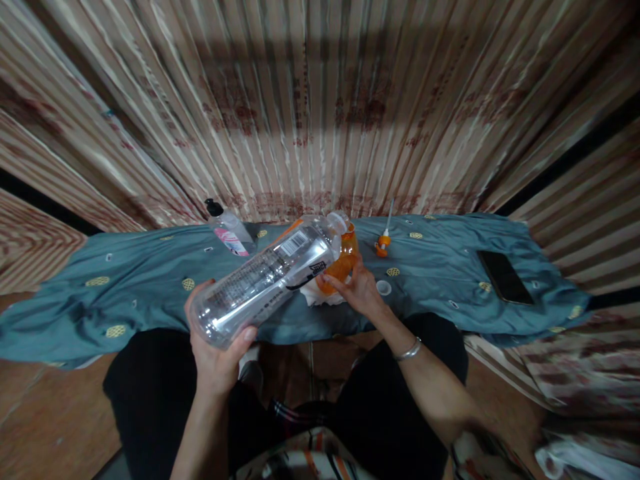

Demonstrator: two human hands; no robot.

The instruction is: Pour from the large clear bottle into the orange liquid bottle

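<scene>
My left hand [220, 347] grips the base of a large clear plastic bottle [265, 280], which is tilted with its neck to the upper right. The bottle's mouth meets the top of an orange translucent bottle [343, 260]; whether they touch I cannot tell. My right hand [356, 287] is closed around the orange bottle's lower side. White tissue [320, 295] lies under the orange bottle. To its right rest an orange pump head [383, 245] with a pale tube and a small white cap [383, 288].
A clear pump bottle [233, 233] with a black top and pink label stands at the back left. A black phone [505, 277] lies at the right on the green patterned cloth [440, 267]. Striped curtains [320, 120] hang right behind the cloth.
</scene>
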